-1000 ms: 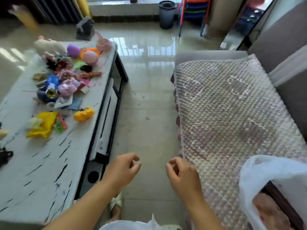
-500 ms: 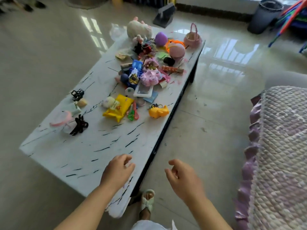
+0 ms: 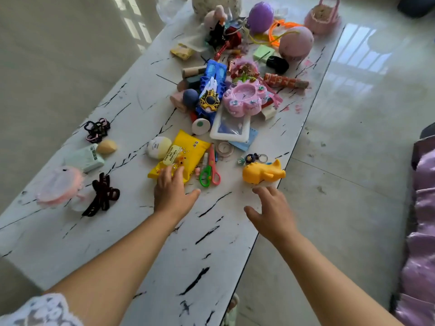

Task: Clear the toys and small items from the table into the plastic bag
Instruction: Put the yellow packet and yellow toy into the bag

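The left hand (image 3: 173,192) lay open with fingertips on the near end of the yellow wipes packet (image 3: 180,155) — its long axis running away up the surface (image 3: 146,250) — while the right hand (image 3: 270,211), spread and empty, hovered just short of the yellow toy animal (image 3: 263,173), seemingly not touching.

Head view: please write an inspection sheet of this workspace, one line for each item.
Surface: white marble-look table with black veins.
Job's things: yellow wipes pack, yellow toy, scissors, black hair clip; plastic bag not in view.
Clutter: mixed toys heaped at the far end.
Grippers: left hand open, fingers on the wipes pack; right hand open, just short of the yellow toy.
Cables: nothing seen.
Surroundings: glossy tiled floor.
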### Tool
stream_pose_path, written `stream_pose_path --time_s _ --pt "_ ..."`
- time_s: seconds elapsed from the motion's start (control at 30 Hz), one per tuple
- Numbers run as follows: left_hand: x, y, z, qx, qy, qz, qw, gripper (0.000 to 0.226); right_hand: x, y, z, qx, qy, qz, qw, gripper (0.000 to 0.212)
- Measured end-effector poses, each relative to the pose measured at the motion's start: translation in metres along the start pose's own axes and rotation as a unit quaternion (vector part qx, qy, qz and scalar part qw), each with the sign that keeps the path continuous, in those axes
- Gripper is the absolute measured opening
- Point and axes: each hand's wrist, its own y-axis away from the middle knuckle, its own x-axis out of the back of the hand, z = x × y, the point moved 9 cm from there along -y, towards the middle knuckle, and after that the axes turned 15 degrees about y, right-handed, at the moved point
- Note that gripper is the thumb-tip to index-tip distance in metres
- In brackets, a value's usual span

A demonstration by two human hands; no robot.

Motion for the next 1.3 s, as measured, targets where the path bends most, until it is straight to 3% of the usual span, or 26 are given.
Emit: stream_pose_path --time_s 0.2,0.37,0.47,0.57,0.67,0.77,0.9,1.0,1.17,1.3 --pt "-0.022 -0.080 -0.026 0.014 -0.062 -0.020 0.998 0.091 -0.025 -0.037 -0.015 0.025 0.020 0.024 0.999 0.049" --pt "-0.026 -0.103 -0.040 0.025 -0.093 0.005 0.995 0.113 -0.008 -0.050 -0.004 0.003 0.089 0.141 0.986 0.053" --pt "-0.020 -0.106 -0.037 0.021 -0.099 0.036 0.994 0.119 -0.019 -0.072 0.014 -0.046 0.151 0.073 0.985 0.074" --pt "-0.010 -0.098 -0.039 0.035 -0.069 0.057 0.995 0.115 -0.032 -0.087 0.023 -0.049 0.190 0.015 0.981 0.082" --pt "0.003 -0.078 -0.042 0.029 -0.041 0.079 0.996 0.103 -0.037 -0.089 0.026 -0.051 0.213 0.010 0.976 0.081" --pt "0.019 -0.051 -0.042 0.010 0.001 0.105 0.994 0.096 -0.038 -0.081 0.023 -0.035 0.237 0.025 0.971 0.066" --pt "0.033 -0.014 -0.029 -0.016 0.052 0.114 0.992 0.095 -0.042 -0.060 0.017 -0.029 0.177 -0.001 0.984 0.052" --pt "0.035 0.013 -0.006 -0.048 0.064 0.084 0.993 0.095 -0.019 -0.032 0.022 -0.089 0.051 0.056 0.993 0.055" --pt "0.023 0.064 0.046 -0.082 0.059 0.017 0.995 0.092 0.022 0.044 0.068 -0.174 -0.088 0.126 0.973 0.060" --pt "-0.004 0.111 0.096 -0.103 0.063 -0.041 0.992 0.090 0.053 0.120 0.120 -0.231 -0.115 0.169 0.951 0.058"
